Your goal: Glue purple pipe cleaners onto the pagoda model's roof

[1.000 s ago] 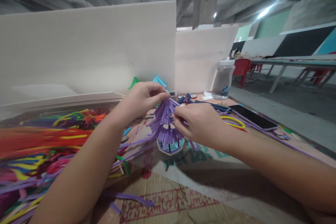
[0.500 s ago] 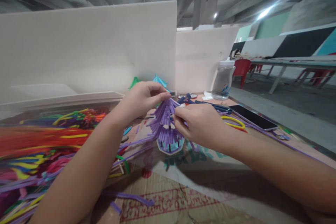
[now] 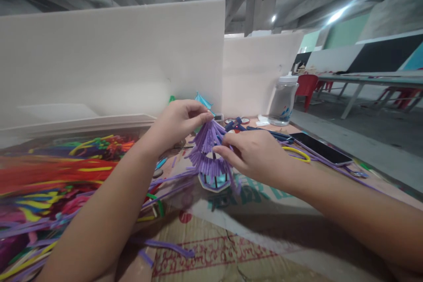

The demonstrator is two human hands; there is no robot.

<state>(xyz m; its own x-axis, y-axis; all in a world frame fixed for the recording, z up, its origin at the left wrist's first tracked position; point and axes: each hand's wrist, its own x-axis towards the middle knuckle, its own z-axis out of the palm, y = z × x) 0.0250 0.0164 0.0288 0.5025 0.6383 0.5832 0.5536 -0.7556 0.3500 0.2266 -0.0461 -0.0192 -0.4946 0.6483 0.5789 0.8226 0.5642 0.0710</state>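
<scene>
A small pagoda model point(image 3: 208, 158) of purple pipe cleaners, with two roof tiers on dark posts and a pale octagonal base, stands upright on the work surface before me. At its peak, my left hand point(image 3: 187, 121) is closed, thumb and fingers pinching the tip of the upper roof. On the right side, my right hand point(image 3: 254, 152) has thumb and forefinger apart, both close against the roof strips. Whether the fingertips touch the strips I cannot tell. Loose purple pipe cleaners point(image 3: 172, 246) lie nearby.
Many coloured pipe cleaners point(image 3: 66, 172) are heaped at left. Behind the model are a light-blue cone roof point(image 3: 203, 99) and a dark-blue tool point(image 3: 234, 124). A clear water bottle point(image 3: 280, 101), a phone point(image 3: 320, 147) and yellow pipe cleaners point(image 3: 297, 153) are at right. White panels point(image 3: 132, 61) rise behind.
My right thumb and forefinger have parted beside the roof, where they were closer together. My left hand keeps its pinch at the peak. The view has shifted slightly.
</scene>
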